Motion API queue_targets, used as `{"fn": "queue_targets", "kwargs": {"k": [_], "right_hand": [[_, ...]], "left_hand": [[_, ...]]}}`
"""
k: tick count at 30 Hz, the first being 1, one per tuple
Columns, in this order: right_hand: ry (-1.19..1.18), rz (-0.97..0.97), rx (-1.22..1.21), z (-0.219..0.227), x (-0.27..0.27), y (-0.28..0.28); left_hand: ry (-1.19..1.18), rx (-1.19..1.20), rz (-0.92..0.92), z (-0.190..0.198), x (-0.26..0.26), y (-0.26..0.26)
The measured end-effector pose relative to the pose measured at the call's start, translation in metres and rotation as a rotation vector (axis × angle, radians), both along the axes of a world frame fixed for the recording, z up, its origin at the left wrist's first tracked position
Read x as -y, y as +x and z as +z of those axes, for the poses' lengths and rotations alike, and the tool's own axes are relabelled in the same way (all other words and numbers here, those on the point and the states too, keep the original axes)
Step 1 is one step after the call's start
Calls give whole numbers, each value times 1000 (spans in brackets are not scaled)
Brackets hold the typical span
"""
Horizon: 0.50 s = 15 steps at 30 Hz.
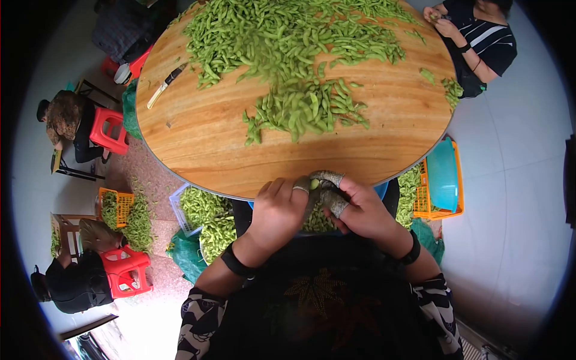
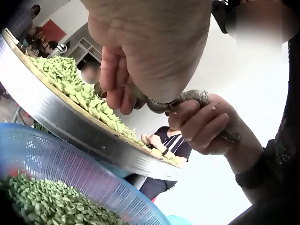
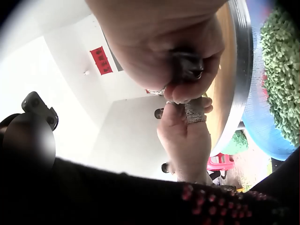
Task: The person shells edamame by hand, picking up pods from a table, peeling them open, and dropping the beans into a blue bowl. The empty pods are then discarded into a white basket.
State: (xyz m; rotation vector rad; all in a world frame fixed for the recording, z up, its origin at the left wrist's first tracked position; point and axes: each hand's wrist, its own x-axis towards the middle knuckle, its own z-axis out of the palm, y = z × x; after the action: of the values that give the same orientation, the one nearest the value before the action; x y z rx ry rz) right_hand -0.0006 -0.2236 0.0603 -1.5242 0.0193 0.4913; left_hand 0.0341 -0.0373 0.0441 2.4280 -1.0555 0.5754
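My left hand (image 1: 276, 216) and right hand (image 1: 369, 213) meet just in front of the near edge of the round wooden table (image 1: 198, 144). Between the left fingertips is a green soybean pod (image 1: 314, 183), mostly hidden by the fingers. Grey, glittery tape wraps the right thumb and forefinger, and a left finger too. The right hand grips a dark, shiny handle (image 3: 190, 65) in its palm; the far end is hidden. Beneath both hands stands a blue mesh basket (image 2: 93, 168) holding shelled green beans (image 2: 56, 201). A small heap of pods (image 1: 300, 111) lies ahead on the tabletop.
A large pod pile (image 1: 258, 36) covers the table's far part, with a knife (image 1: 159, 93) at its left. Another person (image 1: 483, 45) sits at far right. A teal basin (image 1: 443, 177) in an orange crate stands right; red stools (image 1: 126, 273) stand left.
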Motion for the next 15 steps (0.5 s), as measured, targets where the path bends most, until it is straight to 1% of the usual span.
{"fn": "queue_targets", "kwargs": {"k": [2, 3, 4, 5, 6, 7, 8, 9, 10, 11, 12, 13, 14, 15], "right_hand": [[-45, -24, 54, -2, 1, -1], [-44, -25, 53, -5, 1, -1], [-64, -27, 129, -8, 2, -1], [-83, -30, 204, -12, 2, -1], [-81, -31, 204, -16, 3, -1], [-16, -18, 107, -20, 3, -1], [48, -4, 10, -23, 5, -1], [48, -5, 10, -23, 7, -1], [218, 14, -131, -23, 9, 1], [387, 32, -272, -24, 11, 1], [387, 32, -273, -24, 8, 1], [236, -30, -125, -26, 4, 2], [85, -92, 23, -28, 2, 2], [86, -92, 22, -35, 2, 4]], "left_hand": [[-14, -2, 19, -3, 1, -1], [-109, -193, 18, -6, 0, -3], [-205, -381, 17, -9, 0, -5], [-203, -380, 16, -14, -2, -7], [-523, -812, -36, -17, -3, -8], [-845, -1242, -90, -18, -4, -8], [-844, -1243, -89, -17, -7, -8], [-894, -1438, -83, -10, -8, -8], [-940, -1634, -77, -7, -10, -8], [-939, -1635, -77, -9, -11, -8], [-831, -1505, -131, -13, -13, -8], [-723, -1374, -181, -16, -14, -9], [-722, -1376, -180, -16, -14, -10], [-553, -1107, -172, -16, -13, -10]]}}
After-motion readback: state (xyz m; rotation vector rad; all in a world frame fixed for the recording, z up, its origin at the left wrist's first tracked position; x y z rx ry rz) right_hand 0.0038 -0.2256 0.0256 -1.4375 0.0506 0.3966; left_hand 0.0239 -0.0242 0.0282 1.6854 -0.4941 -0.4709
